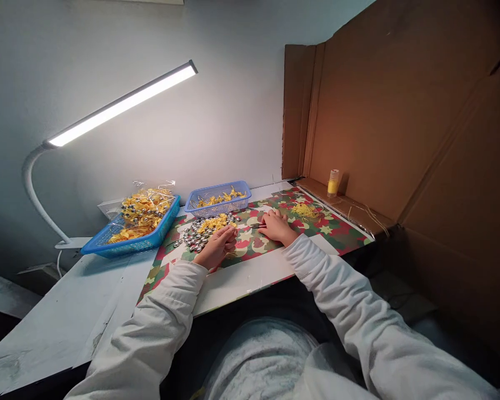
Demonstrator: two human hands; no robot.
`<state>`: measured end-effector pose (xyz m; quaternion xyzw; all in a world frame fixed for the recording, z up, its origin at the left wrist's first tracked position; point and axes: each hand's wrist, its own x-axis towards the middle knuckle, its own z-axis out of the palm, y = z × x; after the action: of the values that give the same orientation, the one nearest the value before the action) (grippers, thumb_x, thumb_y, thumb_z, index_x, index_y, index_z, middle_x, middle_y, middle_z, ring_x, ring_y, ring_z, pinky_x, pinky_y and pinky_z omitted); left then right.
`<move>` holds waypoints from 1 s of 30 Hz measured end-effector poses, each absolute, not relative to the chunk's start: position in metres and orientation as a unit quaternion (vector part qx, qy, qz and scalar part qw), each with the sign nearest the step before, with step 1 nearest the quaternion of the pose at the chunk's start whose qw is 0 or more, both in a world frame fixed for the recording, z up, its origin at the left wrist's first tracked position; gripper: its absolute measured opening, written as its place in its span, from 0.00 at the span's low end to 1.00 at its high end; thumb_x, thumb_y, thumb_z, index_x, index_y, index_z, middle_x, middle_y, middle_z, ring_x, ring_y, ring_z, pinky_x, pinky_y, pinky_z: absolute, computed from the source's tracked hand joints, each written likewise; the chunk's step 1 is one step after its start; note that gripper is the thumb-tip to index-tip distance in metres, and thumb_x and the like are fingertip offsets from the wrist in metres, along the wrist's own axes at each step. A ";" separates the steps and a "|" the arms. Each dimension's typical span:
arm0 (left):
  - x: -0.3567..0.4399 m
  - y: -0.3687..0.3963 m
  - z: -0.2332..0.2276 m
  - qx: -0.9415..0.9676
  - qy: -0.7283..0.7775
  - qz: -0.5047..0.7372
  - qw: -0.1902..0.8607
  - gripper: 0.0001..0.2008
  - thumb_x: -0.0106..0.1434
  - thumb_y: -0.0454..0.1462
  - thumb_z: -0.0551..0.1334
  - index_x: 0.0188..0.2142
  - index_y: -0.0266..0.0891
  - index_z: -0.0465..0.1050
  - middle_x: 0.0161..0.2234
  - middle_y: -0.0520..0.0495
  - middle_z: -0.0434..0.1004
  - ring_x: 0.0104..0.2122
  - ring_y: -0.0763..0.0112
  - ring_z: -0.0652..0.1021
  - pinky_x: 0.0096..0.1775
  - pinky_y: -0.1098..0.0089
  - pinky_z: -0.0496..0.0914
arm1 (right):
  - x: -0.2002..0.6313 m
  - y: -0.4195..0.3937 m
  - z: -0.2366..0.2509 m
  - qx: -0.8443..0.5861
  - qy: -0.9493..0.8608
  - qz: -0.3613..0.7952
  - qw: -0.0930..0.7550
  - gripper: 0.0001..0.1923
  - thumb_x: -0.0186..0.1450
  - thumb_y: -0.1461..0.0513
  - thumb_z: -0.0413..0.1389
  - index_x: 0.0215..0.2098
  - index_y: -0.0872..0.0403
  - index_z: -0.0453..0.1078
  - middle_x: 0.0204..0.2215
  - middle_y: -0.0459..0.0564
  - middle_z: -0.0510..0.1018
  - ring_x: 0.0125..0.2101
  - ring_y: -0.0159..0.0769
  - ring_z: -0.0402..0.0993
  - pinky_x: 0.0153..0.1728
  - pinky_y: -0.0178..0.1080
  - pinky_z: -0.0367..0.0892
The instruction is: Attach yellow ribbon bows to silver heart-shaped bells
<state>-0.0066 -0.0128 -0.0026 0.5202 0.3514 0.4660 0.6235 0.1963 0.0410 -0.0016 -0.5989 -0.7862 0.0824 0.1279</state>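
My left hand (218, 246) is closed in a pinch at the right edge of a pile of shiny silver beads (195, 236). Whatever lies between its fingertips is too small to make out. Yellow ribbon-like pieces (216, 223) lie on the beads just behind that hand. To the right, my right hand (275, 226) rests low over the camouflage-patterned sheet (250, 242), its fingers closed around dark tweezers (256, 225). The tweezers' tips point left, toward my left hand. A small heap of yellow threads (306, 211) lies beyond my right hand.
A blue basket (166, 221) at left holds bagged yellow pieces and silver beads. Another blue basket (217, 210) with yellow pieces stands at the back. A lit lamp (125, 105) arches over the left side. Cardboard (379, 122) walls the right, with a yellow-filled bottle (333, 183) on its ledge.
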 end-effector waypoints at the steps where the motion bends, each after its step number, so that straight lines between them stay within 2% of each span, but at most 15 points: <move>1: -0.006 -0.013 -0.003 0.521 0.351 0.467 0.622 0.24 0.50 0.51 0.71 0.26 0.37 0.63 0.19 0.62 0.47 0.17 0.85 0.50 0.20 0.80 0.49 | 0.196 0.042 -0.002 -0.603 -0.784 0.084 0.121 0.15 0.66 0.54 0.56 0.46 0.54 0.70 0.53 0.58 0.68 0.57 0.51 0.58 0.54 0.51 0.56; 7: -0.005 -0.010 -0.007 0.520 0.353 0.471 0.619 0.25 0.50 0.52 0.71 0.26 0.38 0.61 0.20 0.61 0.48 0.18 0.84 0.51 0.20 0.80 0.48 | 0.190 0.045 -0.002 -0.605 -0.781 0.098 0.120 0.14 0.69 0.58 0.51 0.50 0.55 0.68 0.53 0.60 0.70 0.56 0.49 0.59 0.54 0.51 0.56; 13: -0.006 -0.009 -0.009 0.517 0.353 0.473 0.620 0.25 0.50 0.52 0.71 0.27 0.38 0.60 0.20 0.61 0.48 0.18 0.84 0.51 0.20 0.81 0.48 | 0.189 0.049 -0.006 -0.619 -0.772 0.093 0.108 0.15 0.70 0.58 0.49 0.49 0.56 0.70 0.55 0.62 0.70 0.58 0.50 0.60 0.54 0.49 0.57; 16: -0.006 -0.009 -0.010 0.511 0.355 0.473 0.625 0.25 0.50 0.52 0.71 0.27 0.38 0.60 0.20 0.61 0.48 0.18 0.84 0.51 0.20 0.81 0.48 | 0.191 0.051 -0.009 -0.609 -0.774 0.086 0.149 0.13 0.70 0.60 0.48 0.46 0.56 0.71 0.50 0.61 0.73 0.54 0.50 0.64 0.52 0.48 0.58; 18: -0.006 -0.009 -0.010 0.504 0.355 0.480 0.624 0.25 0.50 0.51 0.72 0.27 0.38 0.61 0.20 0.61 0.48 0.17 0.84 0.51 0.19 0.81 0.48 | 0.190 0.052 -0.010 -0.595 -0.768 0.107 0.212 0.12 0.70 0.61 0.46 0.41 0.56 0.71 0.44 0.60 0.76 0.49 0.47 0.68 0.49 0.46 0.60; 21: -0.006 -0.008 -0.009 0.495 0.360 0.496 0.616 0.24 0.49 0.51 0.72 0.27 0.38 0.62 0.20 0.61 0.48 0.17 0.85 0.51 0.19 0.81 0.49 | 0.185 0.051 -0.009 -0.528 -0.741 0.226 0.349 0.14 0.71 0.61 0.41 0.34 0.54 0.66 0.31 0.51 0.74 0.35 0.37 0.70 0.39 0.39 0.63; 23: -0.006 -0.008 -0.009 0.492 0.363 0.507 0.608 0.23 0.50 0.51 0.72 0.28 0.38 0.62 0.20 0.61 0.49 0.16 0.85 0.51 0.19 0.81 0.49 | 0.181 0.047 -0.007 -0.450 -0.712 0.362 0.399 0.15 0.71 0.57 0.40 0.31 0.53 0.61 0.24 0.44 0.66 0.25 0.31 0.62 0.29 0.34 0.60; 26: -0.006 -0.007 -0.009 0.493 0.363 0.520 0.596 0.23 0.51 0.52 0.71 0.28 0.38 0.63 0.19 0.62 0.49 0.16 0.85 0.52 0.19 0.82 0.50 | 0.177 0.038 -0.003 -0.339 -0.671 0.548 0.366 0.18 0.69 0.48 0.44 0.30 0.52 0.58 0.19 0.38 0.54 0.18 0.26 0.48 0.19 0.31 0.48; 30: -0.006 -0.007 -0.008 0.498 0.366 0.531 0.580 0.24 0.50 0.53 0.70 0.28 0.38 0.64 0.19 0.62 0.48 0.16 0.85 0.52 0.19 0.82 0.50 | 0.175 0.032 -0.002 -0.301 -0.640 0.648 0.283 0.21 0.67 0.44 0.47 0.30 0.52 0.58 0.18 0.36 0.49 0.16 0.23 0.39 0.17 0.29 0.43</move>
<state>-0.0061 -0.0075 -0.0084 0.4978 0.3661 0.5306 0.5802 0.1747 0.0318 -0.0019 -0.3014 -0.6396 0.6481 0.2828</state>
